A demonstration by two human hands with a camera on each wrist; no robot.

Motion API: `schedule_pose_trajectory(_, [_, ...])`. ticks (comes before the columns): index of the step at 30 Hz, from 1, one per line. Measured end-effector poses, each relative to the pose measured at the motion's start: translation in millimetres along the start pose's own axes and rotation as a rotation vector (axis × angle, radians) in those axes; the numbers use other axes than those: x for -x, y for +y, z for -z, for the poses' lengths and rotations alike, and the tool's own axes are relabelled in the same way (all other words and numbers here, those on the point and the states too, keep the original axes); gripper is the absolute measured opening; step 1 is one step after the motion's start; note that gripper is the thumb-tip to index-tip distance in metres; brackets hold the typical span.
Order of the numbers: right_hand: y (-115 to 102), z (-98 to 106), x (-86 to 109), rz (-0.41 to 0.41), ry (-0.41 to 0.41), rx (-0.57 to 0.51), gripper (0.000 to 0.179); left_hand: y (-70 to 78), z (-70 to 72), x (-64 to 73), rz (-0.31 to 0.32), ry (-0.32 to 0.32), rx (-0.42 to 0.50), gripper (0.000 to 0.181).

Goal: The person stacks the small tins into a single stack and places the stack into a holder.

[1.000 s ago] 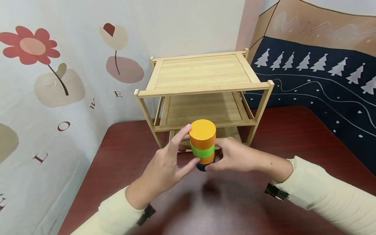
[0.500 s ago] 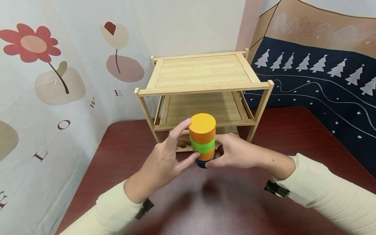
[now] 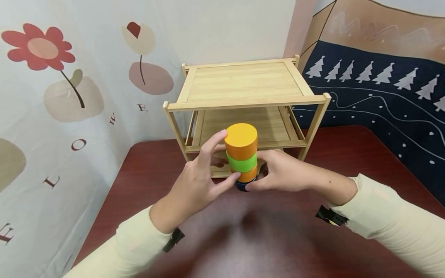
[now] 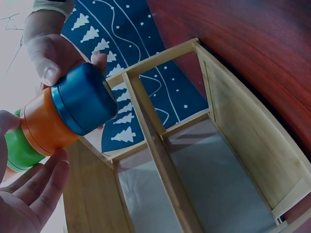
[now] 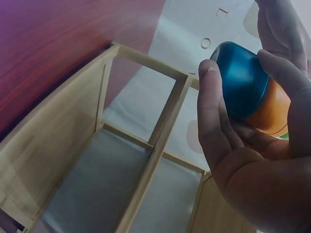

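Observation:
An upright cylinder [image 3: 242,148] with yellow-orange, green, orange and dark blue sections is held above the table; I cannot tell whether it is one container or stacked pieces. My left hand [image 3: 194,181] grips it from the left, index fingertip at the top section and thumb near the lower orange one. From the other side my right hand [image 3: 288,170] holds the blue bottom section [image 4: 85,99], its thumb across the front. In the right wrist view, the fingers [image 5: 210,97] curl round this blue end. The far side of the cylinder is hidden in the head view.
Behind the cylinder, a wooden shelf rack [image 3: 243,83] with several tiers stands on the dark red table [image 3: 146,173]. Printed cloth walls [image 3: 87,127] border the table at the left, back and right.
Both hands have raised the cylinder gradually, so it stands higher against the rack's middle shelf. Their grips look the same. The head view has shifted slightly.

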State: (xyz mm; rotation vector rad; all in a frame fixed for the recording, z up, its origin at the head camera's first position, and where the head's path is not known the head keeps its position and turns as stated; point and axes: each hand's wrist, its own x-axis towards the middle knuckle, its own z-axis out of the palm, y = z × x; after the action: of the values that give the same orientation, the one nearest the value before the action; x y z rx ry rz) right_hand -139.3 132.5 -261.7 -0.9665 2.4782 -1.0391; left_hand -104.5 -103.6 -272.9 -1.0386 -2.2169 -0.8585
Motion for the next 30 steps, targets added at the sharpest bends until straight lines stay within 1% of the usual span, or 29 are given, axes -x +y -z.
schedule_pose_trajectory(5, [-2,7,2.4,-0.005,0.009,-0.017,0.045,2.9,2.5,-10.1,-0.011,-0.002,-0.005,0.092])
schedule_pose_trajectory(9, [-5,12,3.9,-0.017,0.012,-0.034,0.047,5.8,6.3,-17.8,-0.005,-0.007,0.005,0.091])
schedule_pose_trajectory(12, [-9,16,5.0,-0.031,0.016,-0.032,0.048,7.3,9.2,-22.2,-0.004,-0.009,0.006,0.091])
schedule_pose_trajectory(16, [-13,20,5.6,-0.024,0.024,-0.014,0.048,8.2,12.1,-26.9,-0.018,-0.003,0.000,0.091])
schedule_pose_trajectory(19, [-15,24,5.8,-0.015,0.032,0.001,0.048,8.4,14.0,-30.9,-0.025,-0.006,0.017,0.091])
schedule_pose_trajectory(24, [-19,30,6.3,-0.009,0.040,0.026,0.048,9.6,17.3,-38.4,-0.023,-0.025,0.073,0.091])
schedule_pose_trajectory(30, [-22,38,6.7,0.015,0.056,0.059,0.046,11.5,22.1,-48.0,-0.020,-0.042,0.099,0.090])
